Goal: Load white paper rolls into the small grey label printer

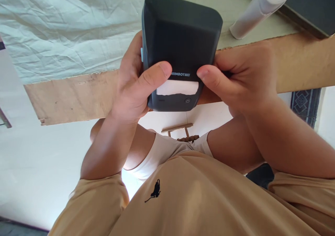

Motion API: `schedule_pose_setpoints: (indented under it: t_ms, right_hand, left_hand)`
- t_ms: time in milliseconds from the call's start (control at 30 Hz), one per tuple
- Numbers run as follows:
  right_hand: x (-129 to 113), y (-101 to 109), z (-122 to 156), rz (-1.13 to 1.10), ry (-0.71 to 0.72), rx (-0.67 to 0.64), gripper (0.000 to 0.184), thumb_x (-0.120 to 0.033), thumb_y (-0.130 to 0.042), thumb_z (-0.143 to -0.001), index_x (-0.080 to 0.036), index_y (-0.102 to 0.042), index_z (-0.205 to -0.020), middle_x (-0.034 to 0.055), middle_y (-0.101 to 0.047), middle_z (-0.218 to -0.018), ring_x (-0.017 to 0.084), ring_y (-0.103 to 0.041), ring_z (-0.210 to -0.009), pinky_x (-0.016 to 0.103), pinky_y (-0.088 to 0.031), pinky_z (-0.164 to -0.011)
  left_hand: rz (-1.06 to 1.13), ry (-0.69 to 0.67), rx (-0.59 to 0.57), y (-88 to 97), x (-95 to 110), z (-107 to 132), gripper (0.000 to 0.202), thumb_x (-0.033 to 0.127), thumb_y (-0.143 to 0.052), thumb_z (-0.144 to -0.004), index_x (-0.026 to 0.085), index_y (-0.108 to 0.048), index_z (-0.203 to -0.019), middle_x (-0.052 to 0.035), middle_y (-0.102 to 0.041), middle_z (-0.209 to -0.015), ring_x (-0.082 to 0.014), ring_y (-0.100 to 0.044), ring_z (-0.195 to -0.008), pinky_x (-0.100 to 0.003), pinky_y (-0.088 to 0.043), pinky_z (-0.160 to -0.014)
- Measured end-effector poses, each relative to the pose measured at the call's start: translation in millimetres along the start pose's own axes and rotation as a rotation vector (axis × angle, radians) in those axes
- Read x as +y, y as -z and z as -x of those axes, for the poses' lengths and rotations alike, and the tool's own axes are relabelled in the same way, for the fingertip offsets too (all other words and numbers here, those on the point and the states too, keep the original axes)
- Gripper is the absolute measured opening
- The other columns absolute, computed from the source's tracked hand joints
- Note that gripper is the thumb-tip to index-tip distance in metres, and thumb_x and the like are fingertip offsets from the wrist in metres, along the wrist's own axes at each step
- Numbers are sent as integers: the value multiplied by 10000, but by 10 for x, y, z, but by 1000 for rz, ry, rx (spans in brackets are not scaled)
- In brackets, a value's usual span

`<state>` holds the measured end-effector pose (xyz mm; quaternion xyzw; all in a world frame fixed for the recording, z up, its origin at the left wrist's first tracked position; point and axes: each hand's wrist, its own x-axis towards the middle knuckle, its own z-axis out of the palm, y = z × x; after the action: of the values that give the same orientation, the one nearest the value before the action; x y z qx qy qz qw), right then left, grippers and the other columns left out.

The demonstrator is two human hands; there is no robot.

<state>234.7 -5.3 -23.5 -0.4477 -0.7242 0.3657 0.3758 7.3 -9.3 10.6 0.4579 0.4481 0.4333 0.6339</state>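
A dark label printer [183,37] with NIIMBOT lettering is held up over the table's near edge. My left hand [138,82] grips its left side, with the thumb lying on the front face beside the lettering. On the right side my right hand [240,75] is closed round the casing, its thumb tip at the lettering's right end. White label paper [178,88] with an uneven edge shows in the slot below the lettering. A power button [187,100] sits beneath the paper. The fingers behind the printer are mostly hidden.
A roll of white paper [258,13] stands tilted on the table at the right. Beside it lies a dark flat object [309,9]. Wrinkled pale cloth [70,30] covers the tabletop, leaving a bare wooden edge [73,101]. Part of a wooden stool [178,128] shows below.
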Motion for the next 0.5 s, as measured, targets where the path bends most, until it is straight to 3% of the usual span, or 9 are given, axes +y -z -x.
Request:
schedule_pose_setpoints:
  t_ms: [167, 367, 433, 500]
  right_hand:
    - [20, 6, 3, 2, 3, -15, 831, -702, -584, -1108, -138, -259, -591, -11, -149, -556, 29, -154, -603, 316, -178, -628]
    - [7, -20, 30, -22, -15, -3, 900, -867, -510, -1087, -133, -299, -611, 0, -177, -581, 40, -171, -620, 337, -141, -623]
    - [6, -26, 39, -34, -21, -10, 895, -888, -491, -1081, -134, -337, -626, 1, -223, -582, 42, -192, -623, 342, -142, -623]
    - [4, -26, 43, -32, -35, -15, 889, -912, -442, -1081, -133, -390, -656, 8, -289, -602, 47, -213, -640, 348, -143, -643]
  left_hand:
    - [29, -8, -47, -5, 4, -9, 646, 528, -1083, -767, 235, -738, -1227, -46, -749, -1109, -242, -753, -953, -353, -618, -783]
    - [9, -6, -19, 22, -20, 5, 663, 557, -1094, -729, 253, -761, -1215, -38, -745, -1113, -246, -727, -986, -356, -619, -792]
    - [24, -4, -26, 12, -24, -3, 638, 579, -1067, -761, 267, -769, -1232, -42, -783, -1207, -295, -781, -1133, -358, -637, -863]
    - [32, -9, -45, -25, -14, -25, 563, 628, -985, -853, 259, -781, -1227, -51, -786, -1388, -372, -749, -1417, -374, -662, -1011]
